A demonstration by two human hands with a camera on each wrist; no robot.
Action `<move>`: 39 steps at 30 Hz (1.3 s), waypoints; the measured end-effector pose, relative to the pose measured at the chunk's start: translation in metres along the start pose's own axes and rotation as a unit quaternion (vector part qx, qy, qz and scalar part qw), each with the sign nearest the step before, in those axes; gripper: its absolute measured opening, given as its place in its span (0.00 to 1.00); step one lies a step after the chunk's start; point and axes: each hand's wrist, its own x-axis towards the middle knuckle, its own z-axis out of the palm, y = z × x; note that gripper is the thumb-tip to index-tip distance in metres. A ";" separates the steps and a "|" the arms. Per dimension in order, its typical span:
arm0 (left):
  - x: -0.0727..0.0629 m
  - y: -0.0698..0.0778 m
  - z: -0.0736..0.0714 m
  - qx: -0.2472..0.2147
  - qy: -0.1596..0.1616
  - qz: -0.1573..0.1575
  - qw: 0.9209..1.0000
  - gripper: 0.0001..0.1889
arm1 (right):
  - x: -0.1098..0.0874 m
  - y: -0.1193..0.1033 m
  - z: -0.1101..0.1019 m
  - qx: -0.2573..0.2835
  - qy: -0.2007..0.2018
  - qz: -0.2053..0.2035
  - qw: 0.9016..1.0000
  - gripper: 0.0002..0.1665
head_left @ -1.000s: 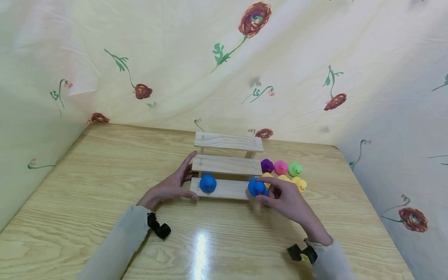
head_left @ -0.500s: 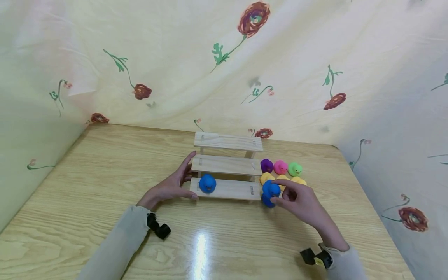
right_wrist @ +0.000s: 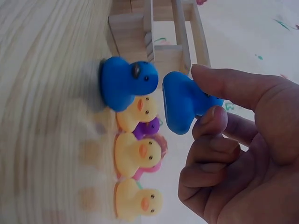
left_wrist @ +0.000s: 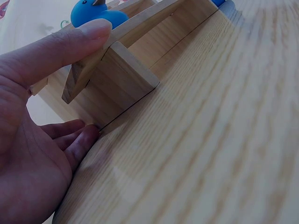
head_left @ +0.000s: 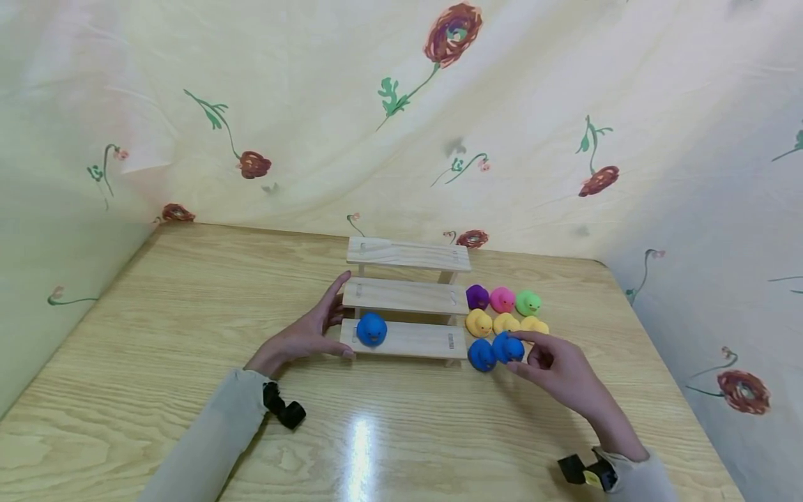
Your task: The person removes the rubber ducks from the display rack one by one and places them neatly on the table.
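A three-step wooden rack stands on the table, a blue rubber duck sitting at the left of its lowest step. My left hand rests against the rack's left end. In the left wrist view its straight thumb lies on the step's edge beside the duck, the other fingers low by the side panel. My right hand pinches a second blue rubber duck between thumb and fingers. That duck is raised off the table in the right wrist view, close beside another blue duck standing right of the rack.
Behind the blue ducks are several yellow ducks in a row. A purple duck, a pink duck and a green duck form the back row. Flowered cloth hangs behind the table.
My right hand has carried its blue duck rightward from over the lowest step's right end, past the standing blue duck, to that duck's right side. The left hand has stayed put.
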 end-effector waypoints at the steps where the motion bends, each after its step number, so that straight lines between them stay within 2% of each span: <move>1: 0.000 0.000 0.000 0.000 0.000 0.001 1.000 0.68 | -0.001 0.001 -0.001 0.000 -0.001 0.003 1.000 0.26; 20: 0.000 0.000 0.000 0.004 0.000 0.007 1.000 0.68 | 0.000 0.027 0.001 -0.003 -0.039 0.037 0.999 0.25; 39: 0.000 -0.003 -0.001 0.002 -0.006 0.020 1.000 0.68 | 0.003 0.038 0.007 0.033 -0.064 0.057 0.996 0.29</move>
